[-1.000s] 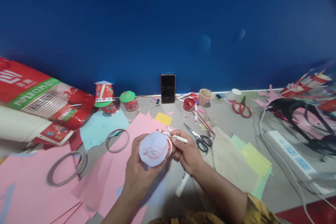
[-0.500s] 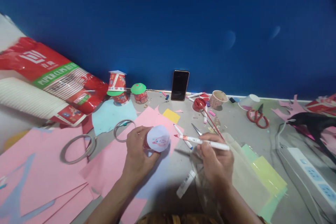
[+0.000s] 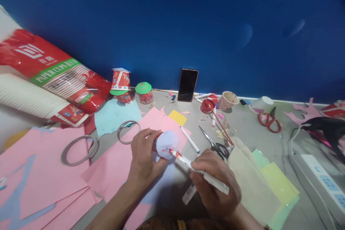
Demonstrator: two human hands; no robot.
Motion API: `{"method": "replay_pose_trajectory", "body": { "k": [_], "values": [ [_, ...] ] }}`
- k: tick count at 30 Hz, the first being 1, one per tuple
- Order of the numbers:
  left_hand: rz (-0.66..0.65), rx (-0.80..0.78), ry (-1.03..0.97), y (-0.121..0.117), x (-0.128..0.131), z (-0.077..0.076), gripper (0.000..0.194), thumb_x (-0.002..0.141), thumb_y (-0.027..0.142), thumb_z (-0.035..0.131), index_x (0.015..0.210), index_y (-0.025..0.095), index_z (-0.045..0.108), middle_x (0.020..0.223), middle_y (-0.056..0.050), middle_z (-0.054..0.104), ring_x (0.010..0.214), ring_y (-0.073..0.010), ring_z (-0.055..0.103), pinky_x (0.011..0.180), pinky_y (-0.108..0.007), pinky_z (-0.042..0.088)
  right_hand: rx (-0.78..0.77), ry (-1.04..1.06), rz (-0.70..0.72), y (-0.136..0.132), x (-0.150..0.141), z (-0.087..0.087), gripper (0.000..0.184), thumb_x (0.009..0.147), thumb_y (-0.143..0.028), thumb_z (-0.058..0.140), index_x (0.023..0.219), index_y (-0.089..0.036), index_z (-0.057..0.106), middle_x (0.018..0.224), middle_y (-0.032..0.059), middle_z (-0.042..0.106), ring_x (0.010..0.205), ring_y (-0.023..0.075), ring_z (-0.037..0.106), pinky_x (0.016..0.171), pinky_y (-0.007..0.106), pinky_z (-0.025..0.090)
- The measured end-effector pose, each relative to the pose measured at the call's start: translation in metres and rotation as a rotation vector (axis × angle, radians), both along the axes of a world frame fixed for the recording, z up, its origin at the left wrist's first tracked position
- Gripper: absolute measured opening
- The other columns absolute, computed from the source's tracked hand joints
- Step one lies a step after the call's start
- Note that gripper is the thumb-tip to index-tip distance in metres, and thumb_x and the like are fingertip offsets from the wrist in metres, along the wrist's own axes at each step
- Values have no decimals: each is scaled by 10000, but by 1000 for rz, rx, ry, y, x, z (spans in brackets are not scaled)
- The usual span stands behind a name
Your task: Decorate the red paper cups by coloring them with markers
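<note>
My left hand (image 3: pixel 144 156) is wrapped round a small red paper cup (image 3: pixel 155 143) topped by a round pale-lilac paper disc (image 3: pixel 167 140). Red and blue lines are drawn on the disc, which faces up toward me. Between thumb and fingers, my right hand (image 3: pixel 217 183) pinches a white marker (image 3: pixel 211 181) with a red tip. That tip meets the disc at its lower edge, or very nearly so. A second marker (image 3: pixel 189 139), white with a blue end, lies just beyond on the table. Partly hidden under my right hand is a white tube (image 3: pixel 189 194).
Black-handled scissors (image 3: pixel 212 141) lie beyond my right hand, red-handled scissors (image 3: pixel 269 120) farther right. Pink paper (image 3: pixel 110 172) and tape rings (image 3: pixel 81 151) spread leftward. A phone (image 3: pixel 188 85) leans on the blue wall. Decorated cups (image 3: pixel 144 93), a paper-cup bag (image 3: pixel 56 68) and a power strip (image 3: pixel 323 178) surround the area.
My right hand drew back from the cup with the red marker, then brought its tip to the disc. The blue-ended marker went from near my fingers to the table. The view shifted.
</note>
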State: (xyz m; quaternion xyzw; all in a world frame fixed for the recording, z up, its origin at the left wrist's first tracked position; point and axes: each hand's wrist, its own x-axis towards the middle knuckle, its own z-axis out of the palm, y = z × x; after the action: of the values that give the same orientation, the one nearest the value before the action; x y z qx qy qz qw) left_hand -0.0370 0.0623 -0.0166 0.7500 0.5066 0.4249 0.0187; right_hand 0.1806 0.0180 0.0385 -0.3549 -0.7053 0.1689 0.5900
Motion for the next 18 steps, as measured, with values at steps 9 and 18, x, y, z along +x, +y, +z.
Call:
{"method": "replay_pose_trajectory", "body": {
  "k": [9,18],
  "values": [
    [-14,19,37,0,0,1,544,888,185,700,1418,215,579,1314,-165,628,1261,-398,634,1071,-560,515,75,-54,-4,3,-3,4,248,1001,-63,689,1198,-205,736,848,47,812,703,195,749,677,328,586],
    [-6,13,41,-1,0,1,571,877,173,688,1434,234,573,1327,-160,620,1270,-397,633,1082,-570,514,86,-85,-25,4,-5,5,254,1009,-66,678,1204,-223,722,842,41,829,686,197,756,661,330,585]
  ]
}}
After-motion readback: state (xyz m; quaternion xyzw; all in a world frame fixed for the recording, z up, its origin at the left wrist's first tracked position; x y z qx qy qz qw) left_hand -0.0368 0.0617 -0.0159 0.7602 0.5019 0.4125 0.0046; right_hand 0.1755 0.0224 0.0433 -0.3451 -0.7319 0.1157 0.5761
